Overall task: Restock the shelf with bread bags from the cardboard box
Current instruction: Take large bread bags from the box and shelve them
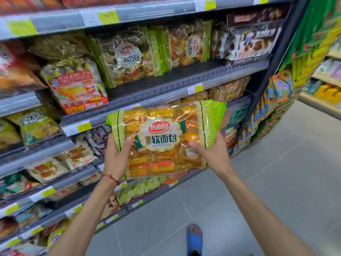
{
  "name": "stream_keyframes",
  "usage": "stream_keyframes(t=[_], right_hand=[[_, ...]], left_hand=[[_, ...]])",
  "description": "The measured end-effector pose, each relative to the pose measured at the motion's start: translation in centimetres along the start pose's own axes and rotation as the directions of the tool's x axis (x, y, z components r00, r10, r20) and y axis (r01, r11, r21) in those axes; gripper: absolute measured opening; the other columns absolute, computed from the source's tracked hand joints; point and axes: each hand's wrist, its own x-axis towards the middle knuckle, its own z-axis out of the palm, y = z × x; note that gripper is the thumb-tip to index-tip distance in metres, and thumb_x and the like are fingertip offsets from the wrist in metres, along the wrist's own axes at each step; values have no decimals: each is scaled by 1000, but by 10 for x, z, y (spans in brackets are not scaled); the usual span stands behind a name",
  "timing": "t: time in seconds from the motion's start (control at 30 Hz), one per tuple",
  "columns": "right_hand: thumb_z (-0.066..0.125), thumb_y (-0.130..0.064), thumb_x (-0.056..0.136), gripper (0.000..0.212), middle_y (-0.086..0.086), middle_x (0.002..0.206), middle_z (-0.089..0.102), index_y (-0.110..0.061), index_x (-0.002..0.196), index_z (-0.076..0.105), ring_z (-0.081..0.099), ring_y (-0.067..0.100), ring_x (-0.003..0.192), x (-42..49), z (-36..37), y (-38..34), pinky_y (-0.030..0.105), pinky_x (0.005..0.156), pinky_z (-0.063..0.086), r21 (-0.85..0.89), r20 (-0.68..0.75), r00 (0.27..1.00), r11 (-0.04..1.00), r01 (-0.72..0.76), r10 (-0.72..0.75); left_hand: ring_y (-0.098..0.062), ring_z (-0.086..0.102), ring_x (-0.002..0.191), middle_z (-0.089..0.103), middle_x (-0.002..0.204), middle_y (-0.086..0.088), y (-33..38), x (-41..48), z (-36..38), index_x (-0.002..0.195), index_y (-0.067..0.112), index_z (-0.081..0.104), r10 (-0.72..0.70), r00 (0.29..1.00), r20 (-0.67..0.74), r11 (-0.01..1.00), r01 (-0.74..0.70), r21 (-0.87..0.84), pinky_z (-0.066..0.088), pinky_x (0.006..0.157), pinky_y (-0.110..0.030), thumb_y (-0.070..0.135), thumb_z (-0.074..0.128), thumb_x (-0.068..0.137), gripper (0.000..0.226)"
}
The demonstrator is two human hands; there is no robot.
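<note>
A clear bread bag [164, 137] with green side bands and small orange buns inside is held flat in front of the shelves, label facing me. My left hand [117, 157] grips its lower left edge, thumb on top. My right hand [210, 154] grips its lower right edge. Two matching bread bags [129, 58] stand on the grey shelf [184, 80] above, with bare shelf space in front of them. No cardboard box shows in this view.
Shelves packed with other snack bags run along the left, with yellow price tags [84, 126] on their rails. A hanging snack display [280, 93] stands at the shelf end on the right. Grey tiled floor [276, 182] lies below, with my blue sandal [194, 239].
</note>
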Motion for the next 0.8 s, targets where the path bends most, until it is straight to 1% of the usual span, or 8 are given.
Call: stream_keyframes(t=[0.1, 0.2, 0.27, 0.37, 0.47, 0.6, 0.73, 0.8], right_hand=[[89, -48, 74, 104, -9, 156, 38, -22, 157, 32, 28, 2, 143, 69, 8, -8, 27, 121, 19, 9, 36, 998, 999, 53, -53], [86, -71, 61, 114, -2, 153, 49, -26, 154, 38, 43, 18, 144, 137, 14, -19, 50, 121, 35, -11, 76, 992, 995, 98, -97], [86, -70, 61, 118, 2, 157, 45, -22, 156, 35, 40, 21, 146, 175, 17, -32, 51, 121, 34, -35, 105, 990, 995, 99, -94], [88, -58, 69, 98, 0, 147, 53, -25, 149, 44, 49, 17, 138, 230, 22, -46, 47, 118, 38, -2, 130, 979, 988, 156, -155], [85, -69, 65, 101, -2, 148, 54, -30, 149, 44, 49, 19, 139, 274, 35, -58, 51, 118, 38, -6, 130, 975, 983, 183, -181], [89, -59, 68, 82, -5, 134, 64, -37, 138, 54, 61, 17, 126, 325, 57, -65, 53, 109, 48, 14, 156, 968, 980, 198, -198], [90, -38, 75, 78, -4, 135, 65, -23, 141, 53, 61, 15, 126, 368, 80, -72, 47, 112, 47, 30, 166, 967, 981, 193, -195], [91, -41, 74, 88, 5, 146, 56, -16, 146, 47, 53, 23, 135, 388, 93, -71, 44, 115, 42, 47, 160, 976, 988, 144, -150]], left_hand=[[-1, 32, 124, 33, 135, 19, 12, 51, 18, 147, 22, 28, 55, 995, -81, 998, -57, -24, 26, 102, -21, 34, 53, 96, 58], [0, 25, 135, 23, 147, 20, 25, 99, 34, 152, 20, 22, 57, 984, -166, 998, -59, -2, 22, 108, -22, 42, 54, 94, 70], [5, 26, 131, 27, 143, 24, 32, 126, 44, 151, 24, 24, 70, 978, -196, 997, -72, -2, 22, 105, -19, 40, 54, 95, 66], [-8, 20, 144, 21, 157, 7, 43, 164, 57, 154, 18, 17, 64, 957, -283, 998, -63, 11, 17, 114, -26, 45, 54, 93, 76], [-11, 12, 147, 10, 160, 3, 47, 198, 63, 156, 16, 9, 21, 936, -351, 1000, -24, -6, 12, 110, -22, 46, 52, 94, 81], [-7, 12, 145, 12, 160, 5, 52, 242, 63, 155, 16, 9, 51, 921, -385, 998, -55, 0, 11, 106, -17, 46, 51, 95, 79], [-9, 40, 135, 42, 147, 0, 56, 284, 54, 147, 19, 32, 75, 921, -381, 995, -94, -30, 33, 112, -33, 46, 68, 84, 77], [9, 59, 105, 62, 116, 7, 54, 306, 53, 132, 13, 45, 113, 912, -393, 991, -133, -23, 48, 94, -18, 24, 75, 82, 60]])
